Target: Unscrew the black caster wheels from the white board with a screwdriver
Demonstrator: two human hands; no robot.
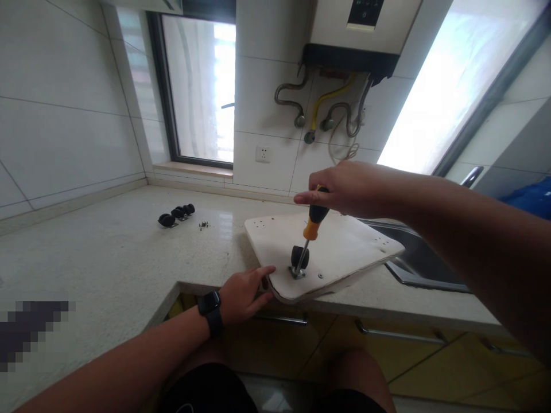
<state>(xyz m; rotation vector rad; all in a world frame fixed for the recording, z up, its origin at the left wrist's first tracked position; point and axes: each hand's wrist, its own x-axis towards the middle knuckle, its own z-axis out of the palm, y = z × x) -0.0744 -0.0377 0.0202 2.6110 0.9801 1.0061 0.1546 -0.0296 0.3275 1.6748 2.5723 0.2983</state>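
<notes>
A white board (344, 244) with rounded corners and small holes lies on the counter, its right end reaching over the sink. On its near left corner stands a black caster wheel (300, 257) with a metal mounting plate. My right hand (338, 186) is closed around the black and orange handle of a screwdriver (313, 226). The screwdriver tilts slightly, its shaft passing beside the wheel and its tip down at the plate. My left hand (246, 293) grips the board's near left edge, index finger on top and thumb lower at the side.
Several black casters (166, 220) lie on the counter (107, 252) at the left, with a small pile of screws (204, 225) beside them. A metal sink (413, 269) is at the right. A water heater (357, 34) with hoses hangs on the wall. Drawer handles (400, 334) stick out below the counter.
</notes>
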